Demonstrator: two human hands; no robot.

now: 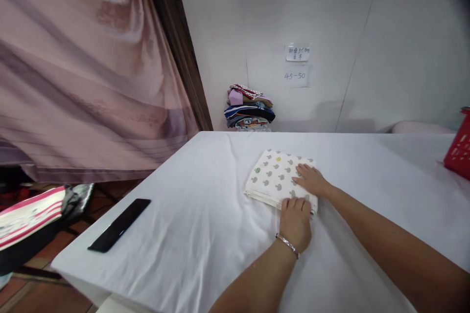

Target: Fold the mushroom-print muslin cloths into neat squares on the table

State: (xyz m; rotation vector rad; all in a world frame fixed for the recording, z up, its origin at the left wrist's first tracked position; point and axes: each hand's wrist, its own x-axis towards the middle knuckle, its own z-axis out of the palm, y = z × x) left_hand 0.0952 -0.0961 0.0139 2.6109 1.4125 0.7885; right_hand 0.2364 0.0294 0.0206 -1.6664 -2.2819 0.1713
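A folded white cloth [273,176] with grey printed shapes, one yellow and one green among them, lies on the white-covered table [176,205]. My left hand [295,222], a silver bracelet at its wrist, has its fingers curled over the near right edge of the cloth; its thumb is hidden. Just beyond it, my right hand [312,180] rests on top of the right side of the cloth, palm down with the fingers spread. The layers show along the cloth's near edge.
A black flat object [120,225] lies near the table's left edge. Behind the table stands a stack of folded clothes [249,107] against the wall. A red basket [460,149] is at the far right. A pink curtain [91,68] hangs at left, above striped fabric [31,215].
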